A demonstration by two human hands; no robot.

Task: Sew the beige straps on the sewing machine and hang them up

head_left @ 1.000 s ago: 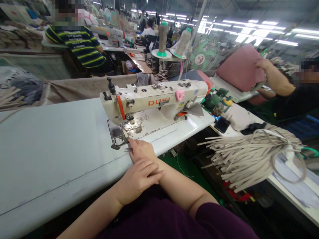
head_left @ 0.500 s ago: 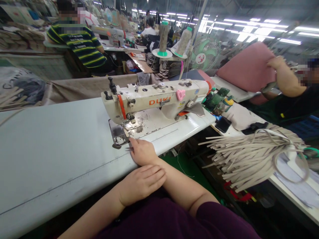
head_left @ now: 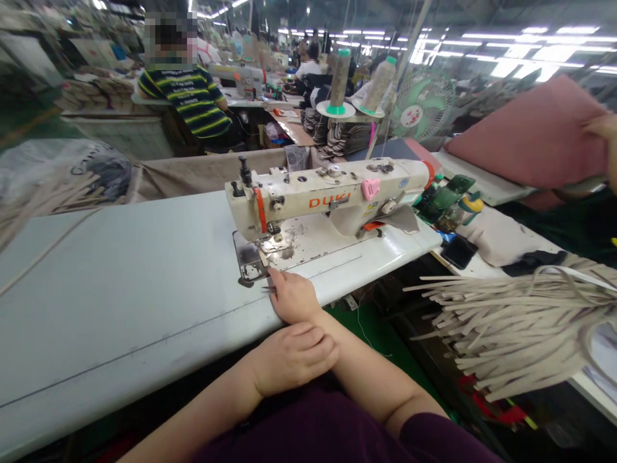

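Sewing machine and hands at a bench, head view. The sewing machine (head_left: 322,188) stands on the pale bench (head_left: 144,270), just beyond the hands, with its needle end toward the left. The right hand (head_left: 295,297) lies on the bench at the near edge of the machine's metal bed (head_left: 308,239), below the needle end. A pointed metal tool (head_left: 268,289) projects leftward from beneath its fingers, just above the bench.

Compared with the frame half a second earlier, machine and hands appear farther right in the view; the left hand (head_left: 299,350), then laid with straighter fingers, is now more curled. At right, less of a co-worker shows beside the reddish sheet (head_left: 530,141).

The right hand is drawn together on the tool, whose rear part is hidden, its index finger extended toward the machine bed. The left hand rests across the right forearm (head_left: 371,360), near the wrist, fingers side by side and half bent; whether its palm closes on anything cannot be told.
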